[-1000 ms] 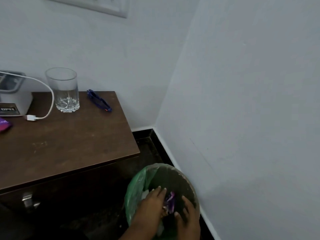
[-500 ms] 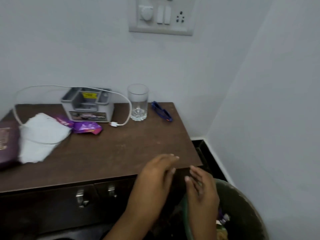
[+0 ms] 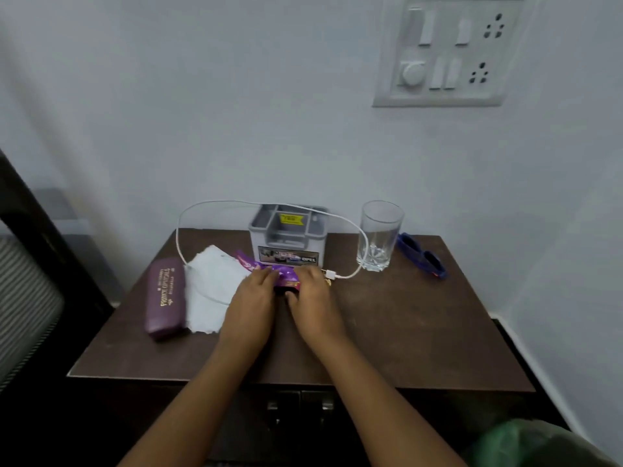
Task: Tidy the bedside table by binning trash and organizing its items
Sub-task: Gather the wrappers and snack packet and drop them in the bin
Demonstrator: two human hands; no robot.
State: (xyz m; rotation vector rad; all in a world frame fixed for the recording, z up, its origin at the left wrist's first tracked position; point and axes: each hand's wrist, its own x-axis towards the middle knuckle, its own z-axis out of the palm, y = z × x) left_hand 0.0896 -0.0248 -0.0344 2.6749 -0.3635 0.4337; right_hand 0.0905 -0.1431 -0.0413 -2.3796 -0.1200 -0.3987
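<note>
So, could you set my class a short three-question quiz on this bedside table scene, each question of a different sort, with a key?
1. True or false: the glass stands to the right of the grey organizer.
2. The left hand and the right hand both touch: A) purple wrappers; B) a phone; C) a book.
3. Fill in: between the maroon case and the left hand lies a sheet of white ____.
Key: 1 true; 2 A; 3 paper.
</note>
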